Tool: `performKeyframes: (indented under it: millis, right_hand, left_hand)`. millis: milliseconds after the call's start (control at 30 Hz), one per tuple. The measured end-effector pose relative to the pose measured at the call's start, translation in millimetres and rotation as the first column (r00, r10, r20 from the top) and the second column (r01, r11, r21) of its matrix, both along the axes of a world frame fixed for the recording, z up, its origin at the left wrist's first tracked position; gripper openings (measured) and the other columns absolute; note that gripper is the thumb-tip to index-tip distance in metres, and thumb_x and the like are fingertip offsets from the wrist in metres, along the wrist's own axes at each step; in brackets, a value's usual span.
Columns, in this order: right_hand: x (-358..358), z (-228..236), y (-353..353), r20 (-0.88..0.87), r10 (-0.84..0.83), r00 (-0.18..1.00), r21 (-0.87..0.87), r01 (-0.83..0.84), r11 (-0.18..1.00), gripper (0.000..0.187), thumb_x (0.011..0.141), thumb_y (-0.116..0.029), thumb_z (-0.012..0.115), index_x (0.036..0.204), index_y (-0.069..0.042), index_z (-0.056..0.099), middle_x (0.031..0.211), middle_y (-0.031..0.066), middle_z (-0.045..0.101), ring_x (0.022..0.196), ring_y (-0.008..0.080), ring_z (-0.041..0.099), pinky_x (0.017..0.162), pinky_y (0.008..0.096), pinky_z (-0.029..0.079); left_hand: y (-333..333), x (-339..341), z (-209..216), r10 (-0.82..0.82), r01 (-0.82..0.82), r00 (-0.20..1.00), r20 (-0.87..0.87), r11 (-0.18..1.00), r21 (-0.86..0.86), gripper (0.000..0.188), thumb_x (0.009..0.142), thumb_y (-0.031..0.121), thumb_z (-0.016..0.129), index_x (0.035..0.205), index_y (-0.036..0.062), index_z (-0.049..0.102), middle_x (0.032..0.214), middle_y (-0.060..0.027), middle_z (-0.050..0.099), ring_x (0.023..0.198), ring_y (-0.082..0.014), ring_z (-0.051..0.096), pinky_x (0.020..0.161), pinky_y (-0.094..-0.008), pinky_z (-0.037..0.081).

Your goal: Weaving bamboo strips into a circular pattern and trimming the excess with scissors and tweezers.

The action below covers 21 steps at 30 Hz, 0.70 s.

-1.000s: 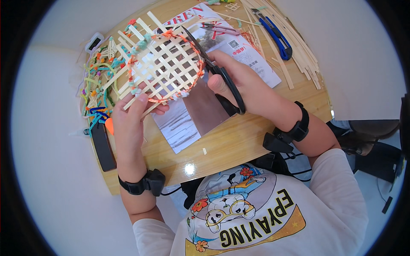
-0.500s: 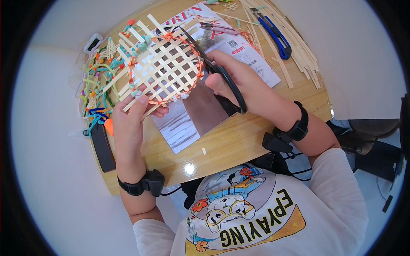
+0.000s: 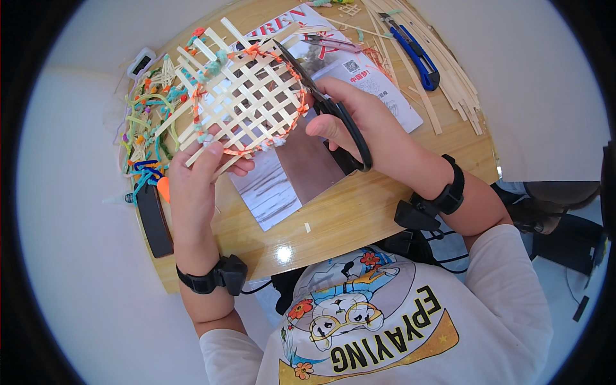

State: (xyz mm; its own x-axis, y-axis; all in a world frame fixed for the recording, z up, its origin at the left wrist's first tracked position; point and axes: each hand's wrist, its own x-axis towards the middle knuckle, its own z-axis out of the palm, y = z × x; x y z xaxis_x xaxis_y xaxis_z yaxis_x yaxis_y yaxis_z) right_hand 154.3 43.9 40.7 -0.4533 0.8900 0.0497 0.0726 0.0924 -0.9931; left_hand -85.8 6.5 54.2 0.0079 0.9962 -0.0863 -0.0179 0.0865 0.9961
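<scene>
My left hand point(image 3: 204, 168) pinches the lower left edge of a round mat woven from pale flat strips point(image 3: 253, 96). Orange cord runs around the mat's rim, with tufts of light blue and white yarn tied in. Long strip ends stick out at its top and left, while the right side is trimmed short. In my right hand point(image 3: 359, 119) is a pair of black-handled scissors point(image 3: 354, 131), their blades lying along the mat's upper right rim. How far the blades are parted cannot be made out.
Under the mat lies a printed magazine point(image 3: 276, 192) on the wooden table point(image 3: 359, 199). A blue utility knife point(image 3: 414, 54) and loose strips point(image 3: 459, 83) lie at the far right. Tangled coloured yarn point(image 3: 144, 122) and a dark phone-like slab point(image 3: 154, 221) are at the left. A pink-handled tool point(image 3: 337, 45) rests on the magazine.
The mat and both hands keep nearly the same place. The scissors and my right hand have shifted very slightly.
</scene>
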Motion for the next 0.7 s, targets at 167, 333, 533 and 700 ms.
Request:
performKeyframes:
  millis: [167,333,533,700]
  right_hand:
    - [1.1,1.6,-0.1,0.004,-0.019,1.000,0.018,0.019,1.000,0.044,0.082,-0.037,0.068,0.103,-0.001,0.054,0.071,0.0036,0.059,0.066,0.0080,0.050,0.062,0.0242,0.042]
    - [0.6,-3.3,1.5,0.009,-0.038,0.999,0.030,0.038,0.999,0.040,0.082,-0.035,0.069,0.097,-0.003,0.053,0.066,0.0024,0.055,0.063,0.0076,0.044,0.058,0.0251,0.039]
    - [-6.4,-8.5,-3.6,-0.046,-0.054,0.997,0.064,0.057,0.996,0.042,0.081,-0.034,0.070,0.101,-0.001,0.053,0.068,0.0049,0.056,0.063,0.0086,0.045,0.058,0.0249,0.040]
    - [-4.9,-10.9,-2.5,-0.033,-0.046,0.998,0.079,0.048,0.996,0.051,0.082,-0.042,0.067,0.111,-0.002,0.053,0.077,-0.0001,0.053,0.065,0.0061,0.050,0.058,0.0224,0.041]
  left_hand:
    - [2.3,-3.6,0.1,-0.016,0.014,0.998,0.063,1.000,0.024,0.042,0.092,0.021,0.051,0.117,-0.0126,0.049,0.091,-0.0191,0.065,0.071,-0.0229,0.065,0.063,-0.0291,0.052]
    - [6.7,-5.2,-9.4,-0.019,0.004,0.980,0.196,0.997,0.073,0.043,0.095,0.027,0.049,0.119,-0.0095,0.048,0.091,-0.0181,0.065,0.074,-0.0218,0.065,0.064,-0.0292,0.053]
    - [-5.4,18.8,-15.8,0.066,-0.115,0.905,0.419,0.989,0.094,0.047,0.097,0.034,0.042,0.119,-0.0070,0.047,0.098,-0.0176,0.064,0.080,-0.0226,0.065,0.067,-0.0307,0.054]
    - [-13.1,22.8,-16.6,-0.034,-0.026,0.952,0.304,0.981,0.191,0.044,0.096,0.031,0.046,0.118,-0.0078,0.045,0.097,-0.0189,0.063,0.078,-0.0238,0.066,0.063,-0.0301,0.054]
